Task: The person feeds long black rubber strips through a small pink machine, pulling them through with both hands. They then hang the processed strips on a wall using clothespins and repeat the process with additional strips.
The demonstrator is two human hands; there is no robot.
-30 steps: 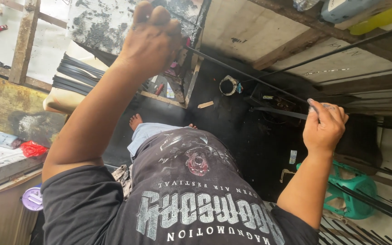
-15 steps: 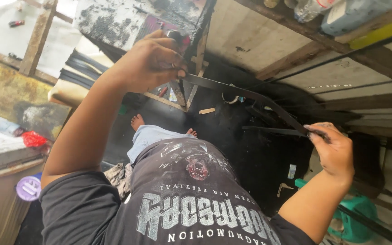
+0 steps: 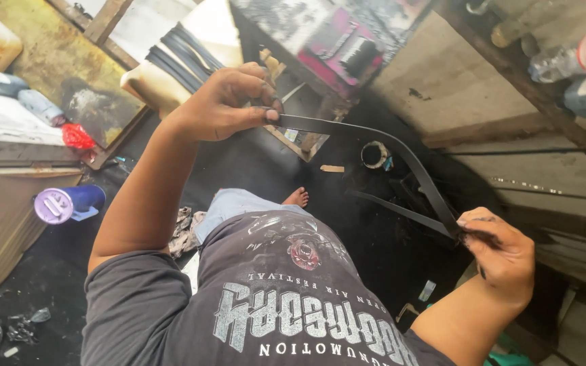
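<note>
A person, seen from a head-worn camera looking down, holds a long black strap [image 3: 388,146] between two bare hands above a dark, grimy floor [image 3: 252,163]. The left hand [image 3: 228,102] is raised and clenched on one end, fingers pinching the flat strip so it stays level. The right hand [image 3: 500,254] sits lower and well apart, its fingers closed on the other end, so the strap arcs and bends downward between them. A second length of strip runs back from the right grip toward the floor. One bare foot [image 3: 298,197] shows beneath the dark printed shirt [image 3: 286,298]. A purple-capped bottle [image 3: 69,202] lies on its side at left, near a red rag [image 3: 77,137]. Plastic bottles [image 3: 578,54] sit on a shelf at upper right.
</note>
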